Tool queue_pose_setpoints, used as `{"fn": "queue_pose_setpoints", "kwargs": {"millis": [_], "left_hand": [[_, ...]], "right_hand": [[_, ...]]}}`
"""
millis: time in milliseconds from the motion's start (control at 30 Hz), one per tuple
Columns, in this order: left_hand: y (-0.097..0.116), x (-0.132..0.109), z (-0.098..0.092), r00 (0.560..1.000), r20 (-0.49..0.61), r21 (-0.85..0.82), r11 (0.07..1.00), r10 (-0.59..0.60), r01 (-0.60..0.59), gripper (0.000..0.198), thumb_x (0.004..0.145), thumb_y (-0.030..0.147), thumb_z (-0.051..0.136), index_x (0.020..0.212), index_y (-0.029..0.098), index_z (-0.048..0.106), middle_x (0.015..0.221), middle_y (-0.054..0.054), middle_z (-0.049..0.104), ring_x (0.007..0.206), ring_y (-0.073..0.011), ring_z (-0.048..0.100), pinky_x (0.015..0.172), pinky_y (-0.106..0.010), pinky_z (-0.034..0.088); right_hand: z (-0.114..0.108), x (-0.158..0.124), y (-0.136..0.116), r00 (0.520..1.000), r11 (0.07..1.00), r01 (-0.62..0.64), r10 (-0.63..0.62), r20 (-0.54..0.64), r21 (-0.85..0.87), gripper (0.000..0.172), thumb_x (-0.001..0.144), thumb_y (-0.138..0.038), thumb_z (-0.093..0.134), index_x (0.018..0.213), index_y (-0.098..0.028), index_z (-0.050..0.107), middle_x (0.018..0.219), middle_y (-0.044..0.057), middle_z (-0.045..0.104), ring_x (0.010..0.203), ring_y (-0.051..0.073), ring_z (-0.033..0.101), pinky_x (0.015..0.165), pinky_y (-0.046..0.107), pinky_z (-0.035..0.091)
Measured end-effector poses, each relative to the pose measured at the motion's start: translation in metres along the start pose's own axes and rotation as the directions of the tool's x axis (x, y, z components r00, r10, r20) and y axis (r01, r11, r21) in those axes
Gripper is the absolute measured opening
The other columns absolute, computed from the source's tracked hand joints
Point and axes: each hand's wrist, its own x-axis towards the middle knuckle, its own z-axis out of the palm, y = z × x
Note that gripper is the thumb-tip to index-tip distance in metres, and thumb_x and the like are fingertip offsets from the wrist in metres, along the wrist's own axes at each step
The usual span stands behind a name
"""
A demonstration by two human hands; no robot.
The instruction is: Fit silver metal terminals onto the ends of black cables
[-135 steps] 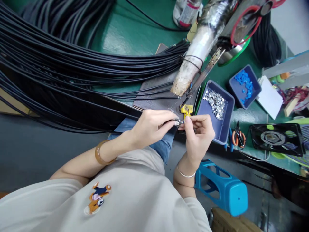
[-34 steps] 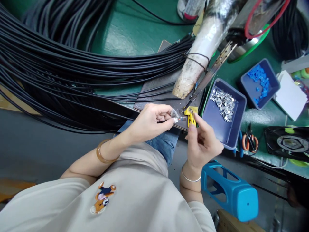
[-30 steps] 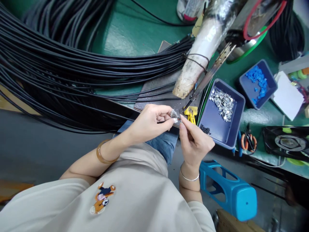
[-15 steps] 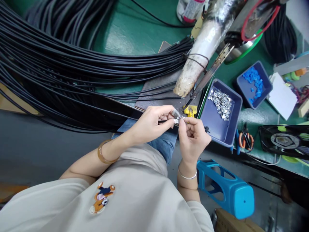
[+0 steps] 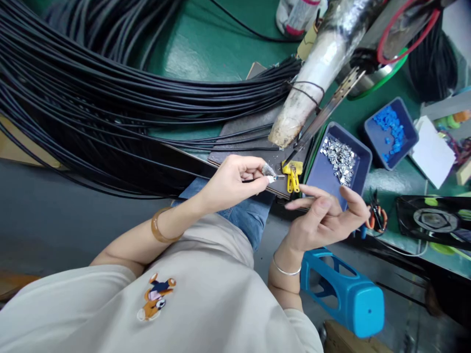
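Note:
My left hand (image 5: 233,182) is pinched on the end of a thin black cable (image 5: 191,169), whose tip carries a small metal clip just beside the yellow fixture (image 5: 292,172) on the dark plate (image 5: 239,142). My right hand (image 5: 326,215) hovers open, fingers spread, in front of the blue tray (image 5: 329,179) that holds several small metal clips (image 5: 338,154). It holds nothing that I can see.
A big bundle of black cables (image 5: 110,98) fills the left of the green bench. A foil-wrapped machine arm (image 5: 312,73) points down at the plate. A second blue tray (image 5: 390,130) holds blue parts. Orange-handled cutters (image 5: 375,215), a black fan (image 5: 434,220) and a blue stool (image 5: 342,289) lie to the right.
My right hand has left the cable tip, opened, and moved right and down toward the tray of metal clips. My left hand stays pinched on the cable end.

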Motion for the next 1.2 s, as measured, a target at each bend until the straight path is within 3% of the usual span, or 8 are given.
{"fn": "queue_pose_setpoints", "kwargs": {"millis": [67,167,300,767,1200], "left_hand": [[-0.001,0.002,0.001,1.000,0.005,-0.006,1.000,0.007,-0.007,0.011,0.083,0.017,0.061,0.075,0.010,0.064,0.058,0.003,0.055,0.051,-0.0045,0.047,0.049,-0.016,0.038],[-0.002,0.004,0.002,1.000,0.002,0.002,1.000,0.023,-0.023,0.012,0.083,0.016,0.061,0.072,0.011,0.062,0.059,0.003,0.055,0.053,-0.0042,0.047,0.051,-0.015,0.038],[-0.002,0.008,0.003,0.999,-0.004,-0.007,0.999,0.038,-0.038,0.010,0.083,0.015,0.061,0.074,0.011,0.063,0.061,0.003,0.056,0.054,-0.0040,0.048,0.051,-0.015,0.039],[0.004,0.019,0.001,0.997,0.031,-0.080,0.994,-0.072,0.074,0.009,0.078,0.013,0.061,0.069,0.012,0.061,0.055,0.003,0.052,0.050,-0.0040,0.046,0.049,-0.016,0.037],[0.008,0.022,0.000,0.996,0.031,-0.119,0.989,-0.080,0.083,0.005,0.074,0.010,0.060,0.071,0.012,0.063,0.056,0.005,0.049,0.050,-0.0034,0.041,0.048,-0.015,0.032]], "right_hand": [[-0.002,0.000,0.003,0.997,0.995,0.067,-0.063,0.054,-0.074,0.020,0.093,-0.011,0.057,0.109,-0.023,0.060,0.087,-0.002,0.075,0.063,0.013,0.073,0.055,0.025,0.061],[-0.001,-0.002,0.007,0.961,0.957,0.222,-0.182,0.210,-0.186,0.020,0.084,-0.006,0.068,0.099,-0.021,0.065,0.099,0.003,0.077,0.089,0.018,0.077,0.080,0.033,0.065],[0.003,-0.002,0.011,0.902,0.894,0.380,-0.301,0.308,-0.236,0.022,0.082,-0.005,0.070,0.095,-0.021,0.064,0.106,0.004,0.077,0.093,0.016,0.075,0.082,0.029,0.064],[0.007,0.009,0.007,0.930,0.966,0.239,-0.198,0.309,-0.101,0.023,0.079,0.000,0.067,0.090,-0.019,0.061,0.109,0.007,0.076,0.096,0.018,0.075,0.082,0.031,0.066],[0.007,0.014,0.004,0.924,0.958,0.255,-0.200,0.326,-0.134,0.018,0.083,-0.005,0.067,0.091,-0.020,0.061,0.111,0.005,0.075,0.098,0.018,0.075,0.082,0.033,0.067]]}}
